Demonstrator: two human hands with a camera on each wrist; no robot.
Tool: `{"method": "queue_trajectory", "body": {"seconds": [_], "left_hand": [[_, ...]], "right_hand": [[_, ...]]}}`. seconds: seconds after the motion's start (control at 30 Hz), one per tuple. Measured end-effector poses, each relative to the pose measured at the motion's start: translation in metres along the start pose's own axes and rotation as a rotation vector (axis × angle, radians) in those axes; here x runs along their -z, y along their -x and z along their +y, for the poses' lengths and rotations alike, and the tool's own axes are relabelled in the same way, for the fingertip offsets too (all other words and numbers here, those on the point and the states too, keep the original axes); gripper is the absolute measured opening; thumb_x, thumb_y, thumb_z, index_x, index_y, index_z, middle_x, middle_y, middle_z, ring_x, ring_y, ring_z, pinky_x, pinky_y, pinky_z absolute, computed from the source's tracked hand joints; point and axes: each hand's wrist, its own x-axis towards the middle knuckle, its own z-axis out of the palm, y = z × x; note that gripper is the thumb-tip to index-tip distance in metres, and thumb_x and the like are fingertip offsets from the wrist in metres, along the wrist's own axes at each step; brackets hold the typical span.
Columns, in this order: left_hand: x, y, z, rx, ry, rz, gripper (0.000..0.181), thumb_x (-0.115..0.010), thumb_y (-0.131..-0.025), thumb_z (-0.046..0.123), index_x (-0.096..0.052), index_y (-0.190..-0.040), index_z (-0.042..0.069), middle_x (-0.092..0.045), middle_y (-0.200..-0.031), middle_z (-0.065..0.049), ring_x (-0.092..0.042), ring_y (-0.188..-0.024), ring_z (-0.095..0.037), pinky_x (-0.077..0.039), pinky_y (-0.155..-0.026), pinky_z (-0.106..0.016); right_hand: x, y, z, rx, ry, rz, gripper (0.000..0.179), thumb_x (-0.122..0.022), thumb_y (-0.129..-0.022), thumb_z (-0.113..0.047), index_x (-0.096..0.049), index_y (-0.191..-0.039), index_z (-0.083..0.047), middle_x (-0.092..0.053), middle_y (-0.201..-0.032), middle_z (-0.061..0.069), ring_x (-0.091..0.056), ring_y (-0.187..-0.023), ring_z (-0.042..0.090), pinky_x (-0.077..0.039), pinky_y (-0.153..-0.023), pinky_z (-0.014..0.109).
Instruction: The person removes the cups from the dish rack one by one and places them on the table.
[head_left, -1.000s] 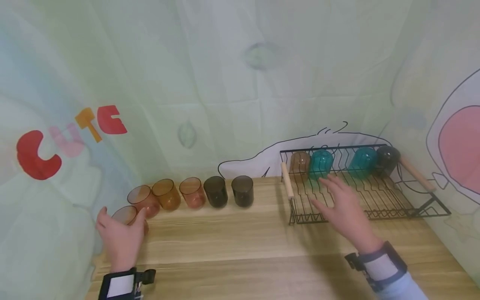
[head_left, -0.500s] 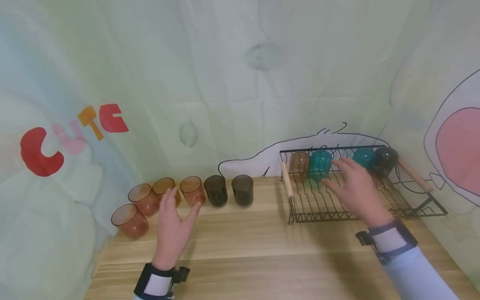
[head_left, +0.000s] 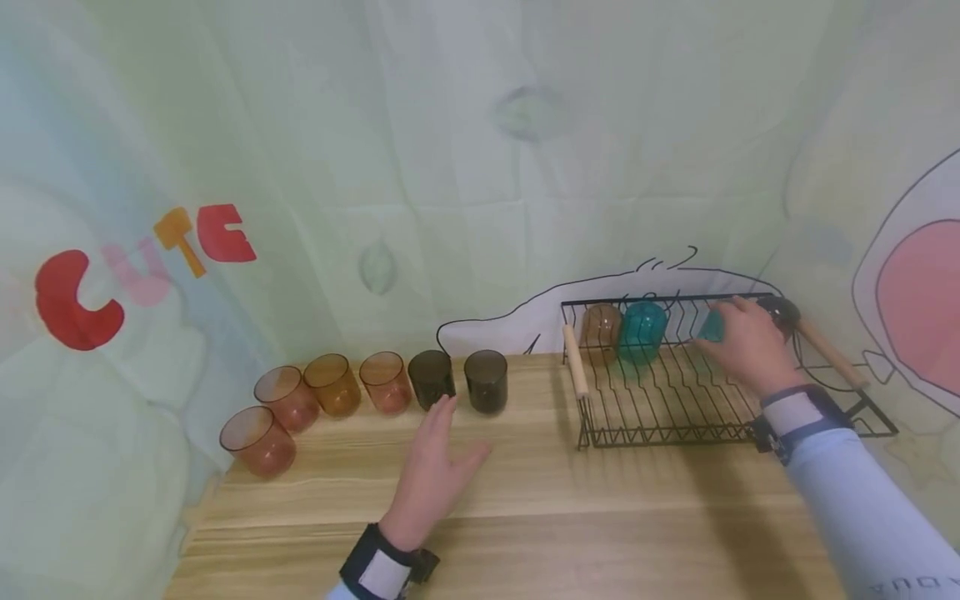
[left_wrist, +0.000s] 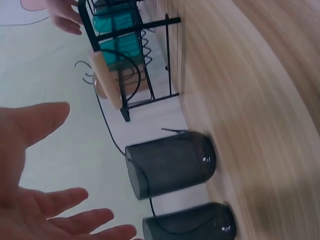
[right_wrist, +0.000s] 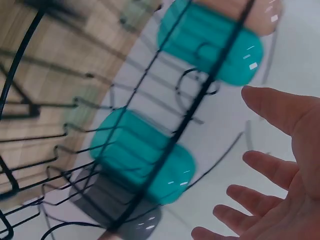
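Note:
My left hand [head_left: 431, 479] is held over the table in front of two dark grey glass cups [head_left: 487, 382], fingers spread, gripping nothing. In the left wrist view those dark cups [left_wrist: 172, 162] stand apart from the fingertips. My right hand [head_left: 750, 346] reaches over the right part of a black wire dish rack [head_left: 667, 433], close to a teal cup [head_left: 711, 325] it partly covers. The right wrist view has that teal cup [right_wrist: 142, 155] upside down in the rack, the spread fingers [right_wrist: 270, 107] apart from it. A dark cup [right_wrist: 117, 202] sits beside it.
Left of the dark cups, a pink cup [head_left: 385, 385], an amber cup [head_left: 332, 387] and two more reddish-pink cups [head_left: 258, 443] stand upright along the back. A brownish cup [head_left: 600, 332] and another teal cup [head_left: 642, 329] occupy the rack's left end. A printed curtain [head_left: 450, 167] hangs behind.
My left hand has left the leftmost pink cup and moved right to the dark cups. My right hand has moved right across the rack to the right-hand teal cup.

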Motion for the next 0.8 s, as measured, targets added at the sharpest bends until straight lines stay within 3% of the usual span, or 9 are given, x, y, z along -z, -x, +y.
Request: {"method": "queue_trajectory", "body": {"seconds": [0.3, 0.5, 0.8], "left_hand": [[-0.017, 0.0, 0.005, -0.062, -0.08, -0.161, 0.077, -0.062, -0.08, 0.059, -0.043, -0.137, 0.011, -0.041, -0.139, -0.011, -0.038, -0.125, -0.025, -0.034, -0.1, -0.044], [-0.017, 0.002, 0.01, -0.067, -0.107, -0.196, 0.072, -0.061, -0.081, 0.058, -0.046, -0.135, 0.012, -0.039, -0.14, -0.015, -0.039, -0.125, -0.028, -0.033, -0.099, -0.046], [-0.015, 0.002, 0.007, -0.057, -0.142, -0.204, 0.071, -0.06, -0.082, 0.059, -0.047, -0.134, 0.012, -0.039, -0.139, -0.015, -0.039, -0.124, -0.028, -0.033, -0.099, -0.047]], "right_hand": [[-0.01, -0.024, 0.023, 0.014, 0.038, -0.008, 0.082, -0.068, -0.081, -0.042, -0.032, -0.142, 0.0, -0.022, -0.139, 0.034, -0.015, -0.127, 0.052, -0.025, -0.09, 0.07], [-0.015, -0.035, 0.033, -0.028, 0.065, -0.037, 0.09, -0.07, -0.079, -0.044, -0.024, -0.146, -0.004, -0.014, -0.142, 0.035, -0.003, -0.13, 0.053, -0.021, -0.091, 0.071], [-0.023, -0.042, 0.039, -0.085, 0.073, -0.09, 0.088, -0.069, -0.08, -0.038, -0.022, -0.146, -0.005, -0.015, -0.138, 0.039, -0.013, -0.122, 0.06, -0.023, -0.087, 0.073]]}}
